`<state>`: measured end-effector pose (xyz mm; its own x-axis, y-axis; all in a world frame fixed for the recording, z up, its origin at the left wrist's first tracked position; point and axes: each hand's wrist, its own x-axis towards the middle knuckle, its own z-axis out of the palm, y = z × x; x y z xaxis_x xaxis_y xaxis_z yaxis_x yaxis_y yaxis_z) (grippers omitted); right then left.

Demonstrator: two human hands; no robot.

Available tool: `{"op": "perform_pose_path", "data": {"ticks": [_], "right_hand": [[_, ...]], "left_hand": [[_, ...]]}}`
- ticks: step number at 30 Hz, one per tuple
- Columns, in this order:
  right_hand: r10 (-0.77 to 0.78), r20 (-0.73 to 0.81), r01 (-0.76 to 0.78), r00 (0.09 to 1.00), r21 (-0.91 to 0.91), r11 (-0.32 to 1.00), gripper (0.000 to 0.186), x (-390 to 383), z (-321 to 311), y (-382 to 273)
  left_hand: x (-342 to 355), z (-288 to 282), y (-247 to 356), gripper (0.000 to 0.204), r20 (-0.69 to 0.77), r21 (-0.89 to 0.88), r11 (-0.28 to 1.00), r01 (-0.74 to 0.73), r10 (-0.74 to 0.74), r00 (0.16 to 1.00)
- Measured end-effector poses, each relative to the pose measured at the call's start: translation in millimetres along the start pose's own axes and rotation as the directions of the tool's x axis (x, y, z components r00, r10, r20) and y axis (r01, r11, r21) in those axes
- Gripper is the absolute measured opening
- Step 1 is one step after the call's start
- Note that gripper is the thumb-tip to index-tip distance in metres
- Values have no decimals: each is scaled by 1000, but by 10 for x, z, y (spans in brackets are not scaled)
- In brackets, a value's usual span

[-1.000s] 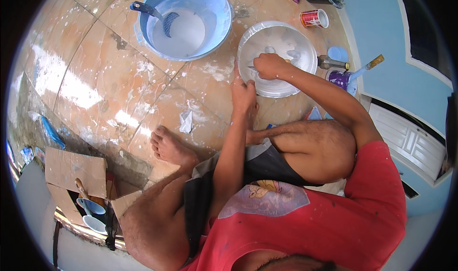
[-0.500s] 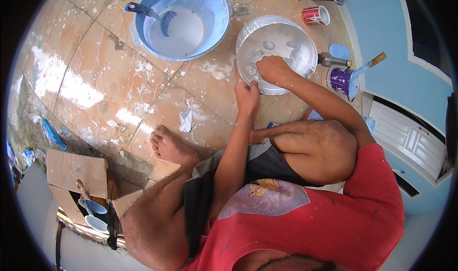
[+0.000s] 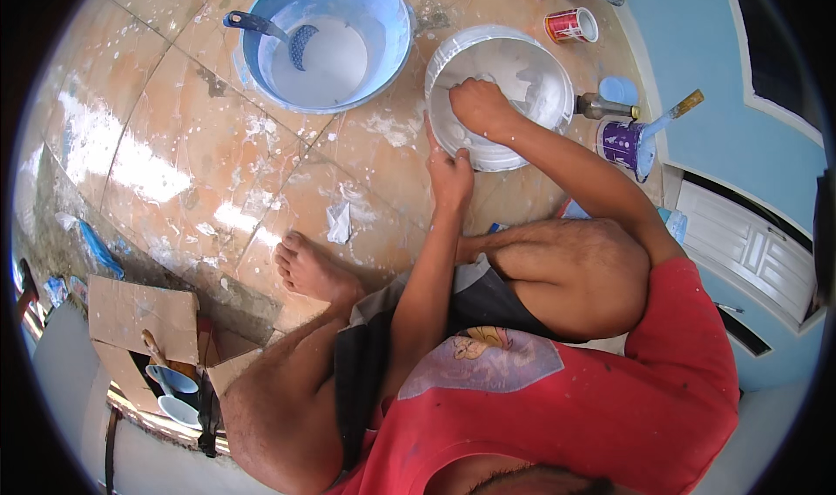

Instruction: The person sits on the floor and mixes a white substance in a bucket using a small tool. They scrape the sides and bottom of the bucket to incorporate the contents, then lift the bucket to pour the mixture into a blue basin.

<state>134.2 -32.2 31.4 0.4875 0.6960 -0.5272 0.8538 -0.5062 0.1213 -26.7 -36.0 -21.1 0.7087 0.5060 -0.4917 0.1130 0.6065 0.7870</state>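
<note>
A white bucket [image 3: 557, 68] stands tilted in front of me, its mouth toward me and white paste smeared on its inner wall. My left hand [image 3: 451, 177] steadies the near-left side of it from outside, one finger stretched up along the wall. Inside the mouth is my right hand [image 3: 481, 107], closed in a fist; whatever it grips is hidden by the fingers. To the left sits a large blue basin [image 3: 396, 33] with whitish liquid at the bottom. A dark-handled slotted spoon [image 3: 303, 47] leans inside it, its handle over the rim.
Right of the bucket are a red-and-white cup [image 3: 570, 26], a glass bottle [image 3: 605, 107] lying down, and a purple can [image 3: 620, 144] holding a paintbrush [image 3: 675, 116]. A scrap of paper [image 3: 339, 222] lies near my foot. A cardboard box [image 3: 144, 316] with tools stands lower left.
My right hand has shifted left inside the bucket, toward its left wall. My left hand keeps its place at the side. The whole view has moved very slightly.
</note>
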Motion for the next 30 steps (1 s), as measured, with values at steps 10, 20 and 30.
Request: {"op": "perform_pose_path", "data": {"ticks": [10,20,30], "right_hand": [[25,230,-56,973,130,990,21,-335,-144,-192],[82,250,-92,965,30,995,18,-693,-218,44],[208,63,-209,976,9,978,24,-477,-12,196]], "left_hand": [[-63,33,48,68,-46,-44,999,11,-13,999],[-49,17,130,94,-1,-17,1000,17,-17,1000],[-44,27,105,71,-13,-64,997,48,-49,999]]}}
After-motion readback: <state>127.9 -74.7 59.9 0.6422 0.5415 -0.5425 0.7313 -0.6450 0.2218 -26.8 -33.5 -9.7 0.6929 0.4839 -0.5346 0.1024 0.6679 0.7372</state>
